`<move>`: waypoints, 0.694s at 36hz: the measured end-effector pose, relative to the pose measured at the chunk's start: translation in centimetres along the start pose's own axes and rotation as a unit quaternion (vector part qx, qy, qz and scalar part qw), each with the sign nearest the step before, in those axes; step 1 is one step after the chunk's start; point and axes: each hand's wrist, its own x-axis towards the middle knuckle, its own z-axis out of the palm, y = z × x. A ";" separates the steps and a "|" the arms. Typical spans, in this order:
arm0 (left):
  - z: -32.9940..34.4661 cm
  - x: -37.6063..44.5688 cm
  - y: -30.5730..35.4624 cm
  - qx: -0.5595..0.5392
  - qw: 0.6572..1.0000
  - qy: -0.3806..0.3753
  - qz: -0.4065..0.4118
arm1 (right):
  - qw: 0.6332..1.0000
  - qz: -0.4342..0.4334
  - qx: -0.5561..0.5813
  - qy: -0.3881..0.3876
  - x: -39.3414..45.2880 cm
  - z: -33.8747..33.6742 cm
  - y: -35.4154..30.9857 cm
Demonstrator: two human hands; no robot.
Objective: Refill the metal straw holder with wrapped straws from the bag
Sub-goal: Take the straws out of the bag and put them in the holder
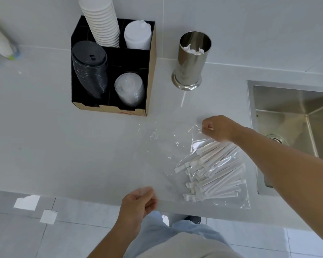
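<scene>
Both my hands, left (138,202) and right (215,127), pinch the bag (175,155) open; straws (213,170) inside, holder (191,60) nearly empty.

A café service station: a cup-and-lid organizer (112,71), a straw holder (191,60) and a steel sink (295,116) on a desk (54,136).

Head view, steeply down, close

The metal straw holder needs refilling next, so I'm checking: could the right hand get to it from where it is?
Probably yes. The right hand pinches the bag, and only bare counter lies between it and the upright metal straw holder.
</scene>
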 end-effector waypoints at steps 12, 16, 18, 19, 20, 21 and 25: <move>4.4 0.1 -2.3 0.063 0.997 -0.043 0.006 | 0.994 -0.082 0.026 0.063 -3.2 -2.4 0.7; 5.7 0.3 -2.6 0.073 0.996 -0.041 0.013 | 0.991 -0.103 0.048 0.076 -4.6 -3.2 0.7; 6.3 0.2 -2.6 0.076 0.996 -0.040 0.026 | 0.989 -0.111 0.051 0.089 -5.3 -3.9 0.9; 6.5 0.3 -2.6 0.076 0.996 -0.039 0.031 | 0.988 -0.115 0.049 0.093 -5.5 -4.0 0.8; 6.7 0.4 -2.6 0.076 0.996 -0.035 0.037 | 0.987 -0.118 0.046 0.099 -5.7 -4.2 0.9; 6.9 0.5 -2.5 0.073 0.996 -0.030 0.043 | 0.986 -0.121 0.044 0.104 -5.9 -4.5 0.9; 7.4 0.5 -2.1 0.039 0.997 -0.025 0.055 | 0.984 -0.126 0.040 0.120 -7.0 -5.6 0.8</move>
